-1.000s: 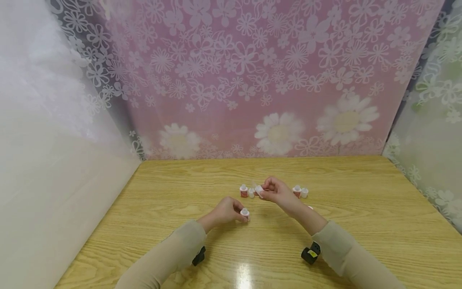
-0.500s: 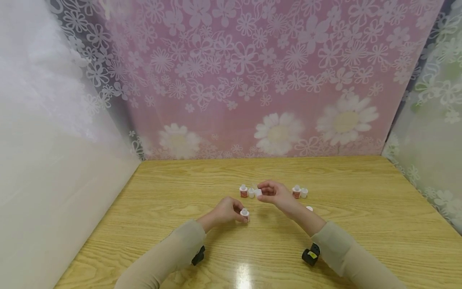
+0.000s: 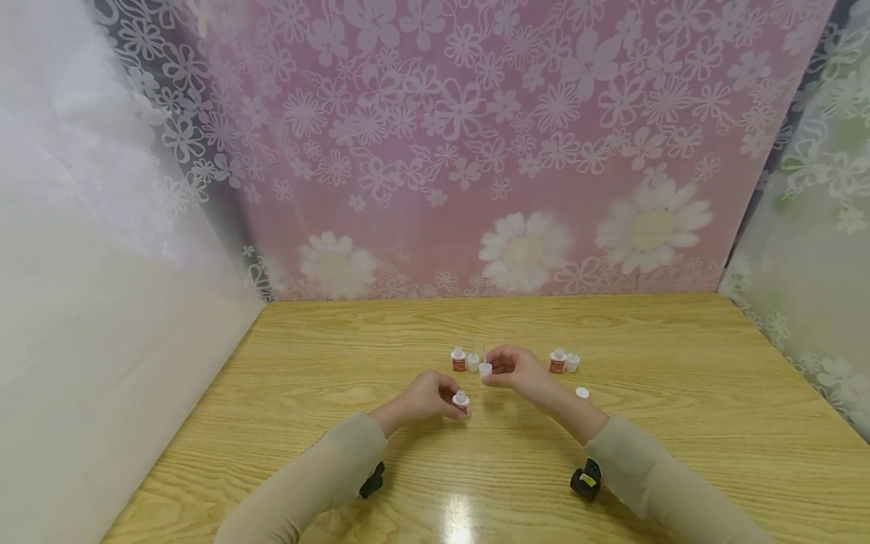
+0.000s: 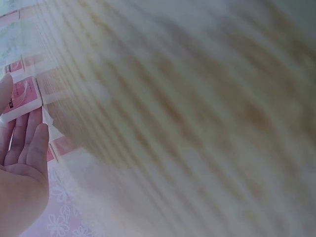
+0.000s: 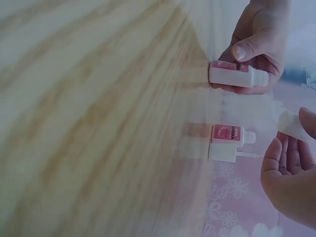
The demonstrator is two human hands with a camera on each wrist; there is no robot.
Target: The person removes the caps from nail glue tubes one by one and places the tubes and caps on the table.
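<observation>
My left hand grips a small white bottle with a red label between thumb and fingers. It stands upright, its pale neck uncapped. In the right wrist view this bottle has its base right at the tabletop. To the right and slightly farther back, my right hand pinches a white brush cap, its thin stem pointing up. The right wrist view shows the same cap between thumb and fingertips. Left wrist view: the held bottle sits at the left edge, partly behind the thumb.
Behind the hands stand another uncapped bottle and an upturned cap beside it. Farther right are a similar bottle and cap. A small white round piece lies near my right forearm. Patterned curtains enclose the wooden table.
My right hand has come slightly down and toward me, turning the cap from tilted to stem-up. My left hand and its bottle have stayed in place.
</observation>
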